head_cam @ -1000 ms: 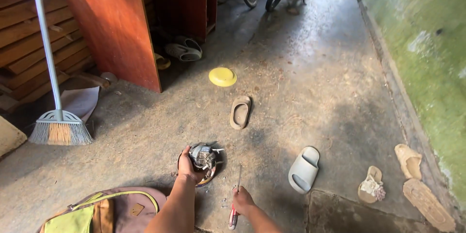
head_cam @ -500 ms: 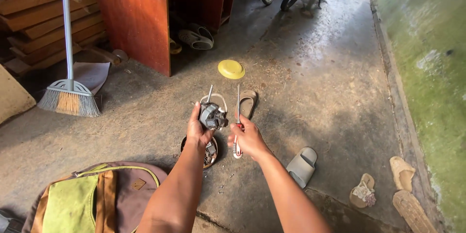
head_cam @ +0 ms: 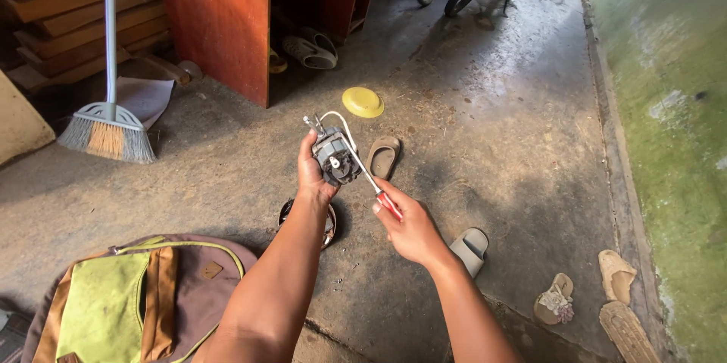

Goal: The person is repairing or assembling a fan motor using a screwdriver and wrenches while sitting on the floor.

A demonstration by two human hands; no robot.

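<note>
Motor (head_cam: 335, 158) | my left hand (head_cam: 312, 174) grasps it, raised above floor (head_cam: 492, 128) | my right hand (head_cam: 409, 230) clenches screwdriver (head_cam: 371, 181), its tip touching motor | backpack (head_cam: 129, 302) near left

bright daylight from upper right, soft shadows under shelving, sharp focus, slight wide-angle edge distortion

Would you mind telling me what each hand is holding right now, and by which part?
The left hand grips a small grey motor around its body. The right hand holds a screwdriver by its red handle, its shaft against the motor.
</note>
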